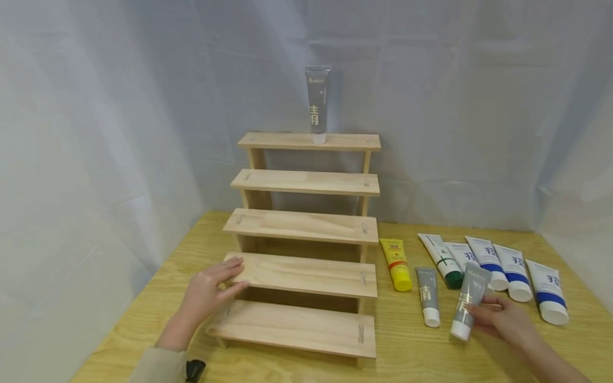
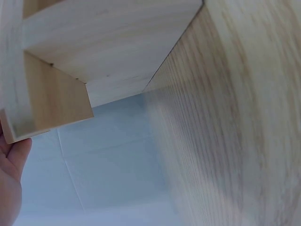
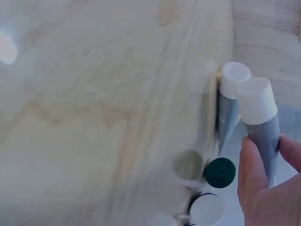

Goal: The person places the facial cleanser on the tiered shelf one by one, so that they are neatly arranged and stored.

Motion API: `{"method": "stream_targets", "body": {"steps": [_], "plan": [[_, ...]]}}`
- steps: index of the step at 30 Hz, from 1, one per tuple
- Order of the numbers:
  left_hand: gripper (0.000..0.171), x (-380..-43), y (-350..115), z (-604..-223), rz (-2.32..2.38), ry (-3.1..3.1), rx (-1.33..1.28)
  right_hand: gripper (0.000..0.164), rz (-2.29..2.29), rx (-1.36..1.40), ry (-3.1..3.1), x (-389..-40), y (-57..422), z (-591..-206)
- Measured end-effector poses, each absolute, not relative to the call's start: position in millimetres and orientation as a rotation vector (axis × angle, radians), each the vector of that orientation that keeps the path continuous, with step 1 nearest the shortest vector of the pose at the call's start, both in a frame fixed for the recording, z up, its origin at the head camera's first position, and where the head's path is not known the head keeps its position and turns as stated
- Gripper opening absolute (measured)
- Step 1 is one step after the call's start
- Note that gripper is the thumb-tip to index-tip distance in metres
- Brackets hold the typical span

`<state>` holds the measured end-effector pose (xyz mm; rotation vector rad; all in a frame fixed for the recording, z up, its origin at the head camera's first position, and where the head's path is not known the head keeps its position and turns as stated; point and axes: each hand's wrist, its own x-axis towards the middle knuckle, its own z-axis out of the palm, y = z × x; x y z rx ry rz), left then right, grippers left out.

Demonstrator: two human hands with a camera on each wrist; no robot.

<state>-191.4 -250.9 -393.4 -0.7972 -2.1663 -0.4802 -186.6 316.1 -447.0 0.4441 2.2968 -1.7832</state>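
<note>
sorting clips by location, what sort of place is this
Probably a staged tabletop set-up indoors: pale sheeting hangs around a wood-grain table that bears a stepped wooden rack and several squeeze tubes.

A sheeted-off booth resembling a small shop display: pale sheets (image 1: 431,106) hang left, right and far around a wooden table (image 1: 402,346) bearing a stepped stand (image 1: 297,327).

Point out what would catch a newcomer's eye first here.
Probably the wooden stand with its five steps, mid-picture in the head view, and the lone gray tube upright on its cap on the top step. Next would likely come the right hand, to the right of the stand, holding another gray tube. The bright yellow tube lying on the table just right of the stand also stands out.
</note>
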Motion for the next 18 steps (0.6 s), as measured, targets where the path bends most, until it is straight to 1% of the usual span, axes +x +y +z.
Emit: {"method": "stream_targets", "body": {"steps": [3,6,8,14,18], "plan": [[0.058,-191,-251,-393,-0.48,-2.174,-0.794,0.092,-1.814,0.453,2.311,-198,325,-461],[0.059,-191,-251,-393,-0.478,-2.181,-0.788,0.094,-1.818,0.473,2.337,-205,329,-468],[0.059,-191,-251,-393,-0.476,-2.181,-0.788,0.094,-1.822,0.464,2.353,-207,327,-464],[0.061,-191,-251,-394,-0.469,-2.165,-0.798,0.093,-1.865,0.454,2.342,-198,310,-434],[0.061,-191,-251,-394,-0.47,-2.171,-0.794,0.091,-1.968,0.426,2.313,-206,314,-442]]}}
